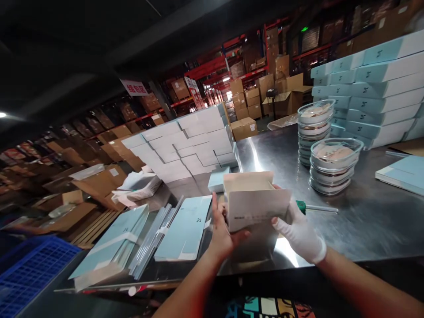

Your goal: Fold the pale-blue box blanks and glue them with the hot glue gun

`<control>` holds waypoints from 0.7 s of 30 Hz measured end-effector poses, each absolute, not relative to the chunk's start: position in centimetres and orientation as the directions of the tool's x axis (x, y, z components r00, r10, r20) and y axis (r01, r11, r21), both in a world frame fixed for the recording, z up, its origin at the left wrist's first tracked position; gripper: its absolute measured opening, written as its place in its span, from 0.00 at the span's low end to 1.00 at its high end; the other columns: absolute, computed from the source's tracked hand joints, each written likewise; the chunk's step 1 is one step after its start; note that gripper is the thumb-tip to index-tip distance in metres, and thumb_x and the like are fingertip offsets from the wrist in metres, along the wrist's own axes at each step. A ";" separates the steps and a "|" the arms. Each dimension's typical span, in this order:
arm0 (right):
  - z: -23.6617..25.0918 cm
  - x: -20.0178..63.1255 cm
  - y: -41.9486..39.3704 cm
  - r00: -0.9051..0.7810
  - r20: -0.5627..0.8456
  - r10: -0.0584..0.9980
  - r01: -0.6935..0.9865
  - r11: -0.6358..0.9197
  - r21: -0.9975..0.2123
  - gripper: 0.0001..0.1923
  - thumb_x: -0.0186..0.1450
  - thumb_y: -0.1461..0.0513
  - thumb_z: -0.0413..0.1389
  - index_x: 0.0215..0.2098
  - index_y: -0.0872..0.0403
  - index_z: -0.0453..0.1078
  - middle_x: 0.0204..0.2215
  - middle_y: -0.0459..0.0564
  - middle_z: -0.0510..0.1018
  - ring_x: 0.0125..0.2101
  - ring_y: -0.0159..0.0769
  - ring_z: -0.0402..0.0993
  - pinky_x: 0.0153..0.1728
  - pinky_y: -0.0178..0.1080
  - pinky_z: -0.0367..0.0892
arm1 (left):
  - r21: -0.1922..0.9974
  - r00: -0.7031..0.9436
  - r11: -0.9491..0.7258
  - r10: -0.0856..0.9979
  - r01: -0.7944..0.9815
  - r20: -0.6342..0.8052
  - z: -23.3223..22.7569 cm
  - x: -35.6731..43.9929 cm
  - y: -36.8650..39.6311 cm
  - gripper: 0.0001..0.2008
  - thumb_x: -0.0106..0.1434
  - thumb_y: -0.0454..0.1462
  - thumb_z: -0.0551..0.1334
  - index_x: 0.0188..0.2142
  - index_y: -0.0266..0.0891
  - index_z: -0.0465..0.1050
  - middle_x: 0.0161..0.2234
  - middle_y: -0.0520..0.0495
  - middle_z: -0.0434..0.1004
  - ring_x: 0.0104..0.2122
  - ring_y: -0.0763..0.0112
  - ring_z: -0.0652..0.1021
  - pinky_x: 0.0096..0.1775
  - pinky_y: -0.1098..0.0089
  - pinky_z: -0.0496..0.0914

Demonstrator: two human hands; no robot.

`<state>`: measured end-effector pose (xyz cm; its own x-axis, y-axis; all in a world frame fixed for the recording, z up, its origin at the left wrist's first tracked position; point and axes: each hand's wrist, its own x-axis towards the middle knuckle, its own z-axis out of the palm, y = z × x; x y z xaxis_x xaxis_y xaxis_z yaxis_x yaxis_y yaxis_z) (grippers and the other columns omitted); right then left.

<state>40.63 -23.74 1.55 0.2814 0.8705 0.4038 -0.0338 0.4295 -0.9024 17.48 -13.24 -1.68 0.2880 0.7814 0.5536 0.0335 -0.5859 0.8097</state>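
Both hands, left hand (222,232) and gloved right hand (300,232), clasp an open, empty-looking box (255,201); dish stacks (333,165) wait, unpacked flat cartons (183,227) remain.

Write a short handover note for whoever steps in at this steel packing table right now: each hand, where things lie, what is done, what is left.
Left hand, bare: grips the left end of the open white cardboard box.
Right hand, in a white glove: grips the box's right end.
The box is held above the shiny steel table, its flap up; its inside is not visible.
Nearby: flat pale blue cartons at left, stacked clear lidded plastic dishes at right, a green-handled tool behind the glove.
Done: box opened up.
Left: box not yet shut.
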 end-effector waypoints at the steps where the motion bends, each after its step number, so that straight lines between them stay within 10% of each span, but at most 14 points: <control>1: 1.8 39.9 -23.6 0.265 0.373 0.890 -0.096 0.409 -0.908 0.50 0.60 0.33 0.70 0.72 0.47 0.69 0.72 0.60 0.72 0.70 0.57 0.71 0.70 0.55 0.68 | 0.786 0.320 -0.618 0.744 -0.006 0.587 -1.6 17.7 -13.4 0.71 0.52 0.63 0.79 0.79 0.43 0.38 0.62 0.31 0.73 0.58 0.48 0.80 0.58 0.51 0.77; 5: 3.5 37.8 -23.2 0.224 0.354 0.908 -0.253 0.405 -0.878 0.41 0.64 0.33 0.65 0.63 0.51 0.76 0.62 0.60 0.81 0.62 0.59 0.77 0.63 0.54 0.75 | 0.673 0.319 -0.737 0.625 -0.058 0.712 -0.6 17.6 -13.4 0.43 0.57 0.62 0.77 0.62 0.42 0.71 0.55 0.37 0.77 0.53 0.50 0.80 0.53 0.55 0.78; 8: 4.4 36.5 -22.4 0.340 0.291 0.894 -0.177 0.364 -0.914 0.33 0.67 0.39 0.64 0.57 0.53 0.77 0.52 0.58 0.86 0.54 0.54 0.82 0.56 0.50 0.78 | 0.619 0.249 -0.785 0.594 -0.028 0.765 0.0 17.3 -13.6 0.27 0.65 0.58 0.72 0.48 0.39 0.76 0.43 0.42 0.77 0.42 0.58 0.80 0.44 0.62 0.77; 11: 4.6 35.2 -21.7 0.452 0.278 0.847 -0.082 0.350 -0.933 0.22 0.66 0.51 0.63 0.54 0.51 0.73 0.49 0.54 0.86 0.49 0.48 0.83 0.49 0.45 0.79 | 0.573 0.099 -0.820 0.568 -0.021 0.817 -0.4 16.7 -14.1 0.32 0.67 0.57 0.71 0.61 0.43 0.71 0.54 0.38 0.78 0.48 0.56 0.82 0.45 0.63 0.77; 15: 4.6 35.6 -22.0 0.406 0.400 0.822 -0.055 0.459 -0.887 0.33 0.65 0.59 0.58 0.68 0.46 0.63 0.59 0.53 0.82 0.52 0.43 0.82 0.47 0.42 0.79 | 0.501 0.254 -0.864 0.497 0.056 0.829 -1.6 14.8 -14.1 0.33 0.65 0.59 0.72 0.62 0.46 0.76 0.56 0.37 0.79 0.61 0.47 0.78 0.56 0.55 0.76; 18: 4.3 38.3 -22.4 0.304 0.547 0.780 0.285 0.473 -0.834 0.26 0.72 0.56 0.54 0.67 0.48 0.67 0.62 0.57 0.80 0.57 0.48 0.80 0.57 0.48 0.76 | 0.553 0.236 -0.829 0.555 0.079 0.798 -1.8 13.3 -13.7 0.29 0.63 0.61 0.73 0.51 0.43 0.83 0.49 0.39 0.82 0.57 0.47 0.80 0.56 0.54 0.75; 21: 3.0 41.9 -21.9 0.249 0.483 0.839 0.801 0.102 -0.590 0.20 0.73 0.53 0.54 0.55 0.56 0.76 0.56 0.68 0.81 0.58 0.62 0.78 0.60 0.59 0.71 | 0.651 0.033 -0.755 0.655 0.084 0.755 -1.1 12.6 -13.4 0.29 0.59 0.59 0.77 0.49 0.42 0.83 0.47 0.42 0.82 0.53 0.50 0.81 0.56 0.55 0.74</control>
